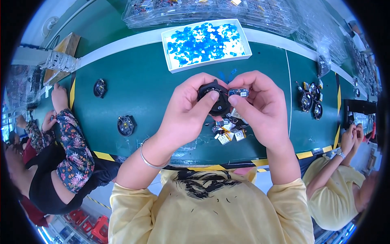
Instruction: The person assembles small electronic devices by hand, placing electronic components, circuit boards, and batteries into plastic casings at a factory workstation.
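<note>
My left hand point(195, 103) is closed round a black round plastic housing point(219, 108), its thumb lying across the top. Close beside it, my right hand point(260, 103) pinches a small blue circuit board point(239, 93) between thumb and fingers. Thin red wire shows between the housing and the board. Under my hands, a small pile of silver battery cells with boards and wires point(228, 132) lies on the green table. Two blue film pieces point(228, 75) are just beyond my fingertips.
A white box point(167, 57) of small blue pieces stands at the back. Two black housings point(126, 125) lie to the left, several more point(307, 101) to the right. Clear plastic trays point(211, 14) are stacked behind. Co-workers sit on both sides; yellow-black tape point(203, 167) marks the near edge.
</note>
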Demonstrator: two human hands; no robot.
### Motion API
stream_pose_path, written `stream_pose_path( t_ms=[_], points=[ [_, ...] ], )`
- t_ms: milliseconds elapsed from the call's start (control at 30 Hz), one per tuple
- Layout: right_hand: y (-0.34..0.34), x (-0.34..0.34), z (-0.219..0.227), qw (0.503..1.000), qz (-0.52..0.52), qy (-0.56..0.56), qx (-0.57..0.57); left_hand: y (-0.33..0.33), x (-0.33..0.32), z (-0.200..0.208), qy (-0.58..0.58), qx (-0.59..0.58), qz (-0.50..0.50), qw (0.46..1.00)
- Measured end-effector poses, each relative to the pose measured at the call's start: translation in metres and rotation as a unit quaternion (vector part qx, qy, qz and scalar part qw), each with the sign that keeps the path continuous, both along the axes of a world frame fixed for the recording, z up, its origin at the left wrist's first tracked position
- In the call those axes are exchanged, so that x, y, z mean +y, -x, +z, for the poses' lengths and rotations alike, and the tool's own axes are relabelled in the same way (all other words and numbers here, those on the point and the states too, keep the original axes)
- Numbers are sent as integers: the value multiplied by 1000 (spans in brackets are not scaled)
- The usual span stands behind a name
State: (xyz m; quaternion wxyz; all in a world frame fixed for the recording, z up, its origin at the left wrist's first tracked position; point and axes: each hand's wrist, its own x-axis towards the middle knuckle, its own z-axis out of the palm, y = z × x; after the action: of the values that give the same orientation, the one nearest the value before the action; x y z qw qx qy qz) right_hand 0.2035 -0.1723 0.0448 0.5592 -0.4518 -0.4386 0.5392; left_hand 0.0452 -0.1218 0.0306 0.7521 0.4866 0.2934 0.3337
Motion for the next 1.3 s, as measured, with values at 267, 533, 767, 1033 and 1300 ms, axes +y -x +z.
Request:
stream_pose_path(
  t_ms=[267, 533, 767, 1033, 1300],
  points=[
    [2, 5, -13, 974, -76, -66, -204, -8, -11, -6, -117, 42, 33, 992],
    [-7, 8, -18, 984, -17, -37, -172, -1, -15, 1, -165, 58, 4, 984],
    [0, 9, -17, 974, -5, -68, -216, -2, -16, -1, -304, 156, 46, 938],
    [1, 16, -15, 994, 19, 82, -63, 2, 4, 3, 142, -35, 3, 989],
    [-27, 10, -13, 984, 72, 130, 95, 13, 16, -1, 234, -138, -50, 961]
  ],
)
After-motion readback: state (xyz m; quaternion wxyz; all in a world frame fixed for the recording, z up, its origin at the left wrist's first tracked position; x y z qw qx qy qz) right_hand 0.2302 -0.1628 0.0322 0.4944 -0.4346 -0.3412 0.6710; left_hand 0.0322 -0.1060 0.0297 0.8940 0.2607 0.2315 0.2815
